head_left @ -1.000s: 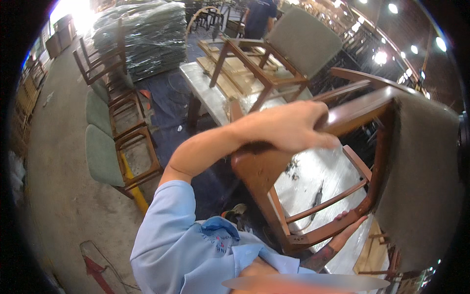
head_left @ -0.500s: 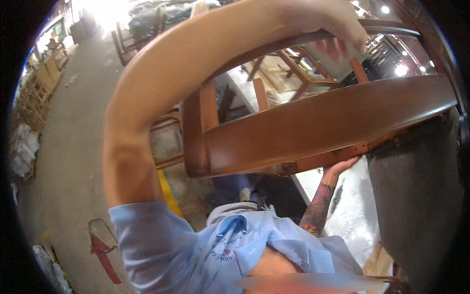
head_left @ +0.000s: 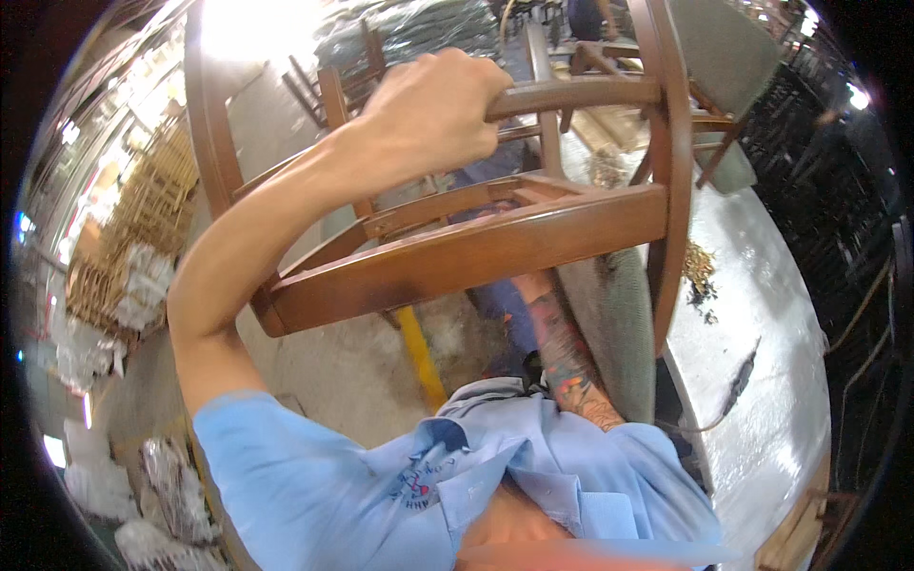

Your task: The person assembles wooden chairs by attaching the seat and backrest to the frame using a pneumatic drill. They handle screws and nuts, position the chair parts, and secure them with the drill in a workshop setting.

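A brown wooden chair (head_left: 476, 249) is held up and tilted in front of my chest. Its grey upholstered panel (head_left: 625, 319) hangs at the right side of the frame. My left hand (head_left: 443, 107) is closed around the chair's upper rail, the arm bent out over the left part of the frame. From below, my tattooed right forearm (head_left: 562, 347) reaches up behind the wide front rail. That rail mostly hides my right hand, so its fingers cannot be made out.
To the right stands a light-topped table (head_left: 762, 371) with a dark cable (head_left: 741, 381) and a heap of small bits (head_left: 698, 271). Another grey-padded chair (head_left: 728, 57) is behind it. Plastic-wrapped goods (head_left: 409, 38) stand at the back, stacked wooden frames (head_left: 133, 228) far left. A yellow line (head_left: 422, 357) marks the floor.
The chair has swung to the left and turned, bringing its grey panel nearer the middle. My left hand has moved left with it. My right hand has passed from view behind the rail.
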Demonstrator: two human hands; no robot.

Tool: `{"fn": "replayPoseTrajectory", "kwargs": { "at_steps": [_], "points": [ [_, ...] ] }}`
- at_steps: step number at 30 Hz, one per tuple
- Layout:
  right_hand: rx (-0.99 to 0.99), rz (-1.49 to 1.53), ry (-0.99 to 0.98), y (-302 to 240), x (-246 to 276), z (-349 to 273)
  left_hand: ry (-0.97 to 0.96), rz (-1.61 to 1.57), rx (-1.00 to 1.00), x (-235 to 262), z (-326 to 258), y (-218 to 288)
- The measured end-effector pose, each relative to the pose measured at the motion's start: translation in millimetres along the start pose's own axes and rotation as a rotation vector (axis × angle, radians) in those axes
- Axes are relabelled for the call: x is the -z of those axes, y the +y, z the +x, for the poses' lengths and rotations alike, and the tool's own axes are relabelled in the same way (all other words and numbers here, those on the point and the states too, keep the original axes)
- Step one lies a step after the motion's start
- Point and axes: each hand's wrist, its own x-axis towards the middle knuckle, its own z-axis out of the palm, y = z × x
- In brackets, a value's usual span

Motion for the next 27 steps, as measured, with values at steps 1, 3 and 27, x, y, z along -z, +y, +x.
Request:
{"fn": "replayPoseTrajectory", "kwargs": {
  "at_steps": [1, 3, 27],
  "points": [
    [-0.032, -0.119, -0.082, 18, -5, -8, -0.155, 0.008, 0.072, -11, 14, 0],
    [-0.077, -0.361, -0.259, 48, 2, -39, -0.227, 0.027, 0.000, -63, 30, -18],
    [-0.016, -0.661, -0.472, -55, -188, 375, -0.718, -0.634, 0.510, -305, 26, -315]
  ]
}}
